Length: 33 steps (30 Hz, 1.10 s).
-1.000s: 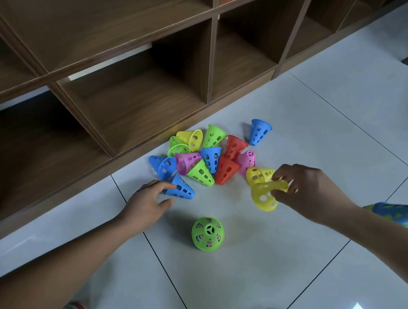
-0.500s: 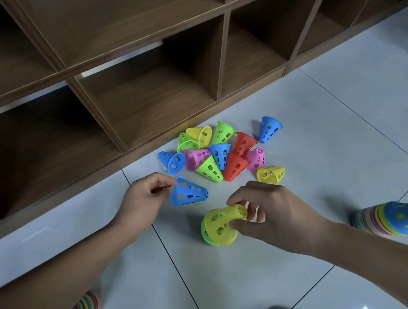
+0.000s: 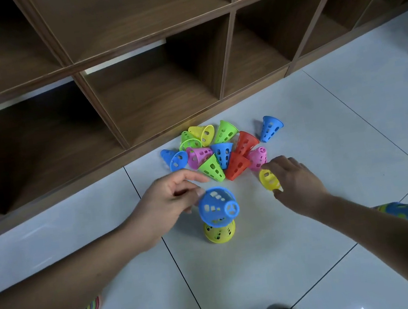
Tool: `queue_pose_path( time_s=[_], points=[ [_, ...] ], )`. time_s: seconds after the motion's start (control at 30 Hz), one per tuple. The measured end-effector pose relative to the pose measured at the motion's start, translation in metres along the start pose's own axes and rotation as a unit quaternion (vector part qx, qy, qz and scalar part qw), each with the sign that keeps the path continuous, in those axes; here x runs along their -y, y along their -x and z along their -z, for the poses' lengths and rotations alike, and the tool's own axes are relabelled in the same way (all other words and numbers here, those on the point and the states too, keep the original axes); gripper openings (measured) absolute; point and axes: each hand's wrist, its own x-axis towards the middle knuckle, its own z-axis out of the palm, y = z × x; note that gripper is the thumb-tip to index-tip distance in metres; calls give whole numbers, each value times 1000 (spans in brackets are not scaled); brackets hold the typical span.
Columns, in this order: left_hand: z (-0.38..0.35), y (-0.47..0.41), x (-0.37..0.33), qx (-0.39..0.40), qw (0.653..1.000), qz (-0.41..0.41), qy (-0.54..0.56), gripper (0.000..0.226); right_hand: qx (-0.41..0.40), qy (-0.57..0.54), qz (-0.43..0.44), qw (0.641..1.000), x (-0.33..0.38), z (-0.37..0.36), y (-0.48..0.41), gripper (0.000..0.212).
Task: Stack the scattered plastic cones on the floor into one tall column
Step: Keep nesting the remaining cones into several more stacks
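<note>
A blue cone is pinched by the left hand over a largely hidden upright yellow cone. A half-covered second yellow cone is apparently gripped by the right hand.

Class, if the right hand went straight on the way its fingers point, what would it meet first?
Probably the pink cone, which lies just ahead. The right hand, gripping a yellow cone, points toward the pile; depth is hard to judge.
</note>
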Motion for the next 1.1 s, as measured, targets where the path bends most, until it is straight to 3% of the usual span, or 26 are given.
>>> queue_pose_path(
  time_s=[0.2,0.33,0.4,0.5,0.6,0.8,0.93,1.1],
  points=[
    [-16,5,23,20,995,11,-94,16,98,80,28,992,-29,-18,-13,91],
    [-14,1,43,11,986,-6,-164,22,63,104,50,991,-36,-31,-13,101],
    [-10,-3,51,13,983,-3,-186,23,50,101,57,992,-37,-39,-11,92],
    [1,-11,58,2,976,-8,-219,21,73,62,44,994,-29,-42,-2,75],
    [19,-26,60,-30,967,-18,-254,19,101,-37,-2,994,-14,-33,6,74],
    [57,-61,63,-34,893,-1,-449,50,99,-184,-2,978,34,20,20,78],
    [61,-78,60,-50,919,23,-390,57,99,-183,36,978,66,54,37,69],
    [57,-89,57,-53,972,73,-218,63,75,-111,91,987,90,79,46,68]
  ],
)
